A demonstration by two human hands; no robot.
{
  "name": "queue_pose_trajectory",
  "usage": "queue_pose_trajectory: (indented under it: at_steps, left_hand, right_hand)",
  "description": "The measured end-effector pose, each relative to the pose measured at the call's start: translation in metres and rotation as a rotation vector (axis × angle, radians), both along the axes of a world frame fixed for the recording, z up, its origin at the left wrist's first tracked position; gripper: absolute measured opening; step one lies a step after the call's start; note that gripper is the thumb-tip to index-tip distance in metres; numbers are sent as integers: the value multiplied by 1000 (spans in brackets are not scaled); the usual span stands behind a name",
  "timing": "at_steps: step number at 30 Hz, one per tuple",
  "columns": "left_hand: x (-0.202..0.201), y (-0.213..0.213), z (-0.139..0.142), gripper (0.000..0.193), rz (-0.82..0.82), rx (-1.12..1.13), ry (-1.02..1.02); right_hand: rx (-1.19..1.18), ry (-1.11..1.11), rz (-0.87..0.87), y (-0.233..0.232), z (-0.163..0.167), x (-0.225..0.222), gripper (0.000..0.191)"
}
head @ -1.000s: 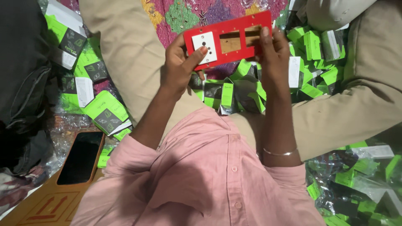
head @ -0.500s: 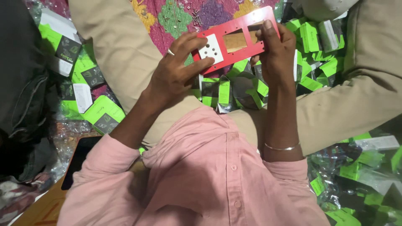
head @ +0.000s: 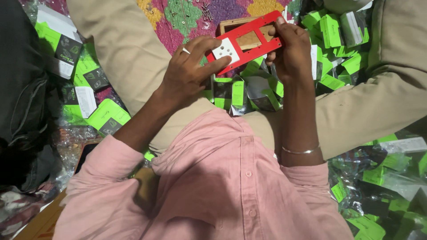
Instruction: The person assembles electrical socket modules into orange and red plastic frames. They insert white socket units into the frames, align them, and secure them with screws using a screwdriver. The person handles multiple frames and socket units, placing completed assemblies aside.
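Observation:
A red flat frame (head: 260,44) with rectangular cut-outs is held up between both hands, over a wooden block (head: 249,39) that shows through one cut-out. A white square socket piece (head: 226,50) sits in the frame's left opening. My left hand (head: 189,71), with a ring, grips the frame's left end, thumb along its lower edge beside the white piece. My right hand (head: 289,49) pinches the frame's right end.
I sit cross-legged in beige trousers (head: 120,49) and a pink shirt on a patterned cloth (head: 187,15) with small screws (head: 205,10). Several green and white small boxes (head: 106,116) and clear wrappers (head: 378,173) lie on both sides. A dark bag (head: 22,102) is at left.
The frame has tilted and shifted a little to the right. My left hand slid from covering the white piece to gripping beside it. The view moved, hiding the phone at lower left.

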State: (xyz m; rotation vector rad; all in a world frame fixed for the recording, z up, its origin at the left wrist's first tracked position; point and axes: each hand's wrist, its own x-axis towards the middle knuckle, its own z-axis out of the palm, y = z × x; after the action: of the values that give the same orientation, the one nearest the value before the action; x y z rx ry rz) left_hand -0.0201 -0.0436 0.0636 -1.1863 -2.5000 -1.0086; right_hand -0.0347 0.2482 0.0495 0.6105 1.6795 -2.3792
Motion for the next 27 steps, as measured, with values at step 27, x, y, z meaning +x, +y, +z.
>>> queue_pose_trajectory:
  at_steps: [27]
  left_hand:
    - [-29,-12,-48,53,240,1477,-1451]
  right_hand:
    - [20,33,503,-74,19,-121,32]
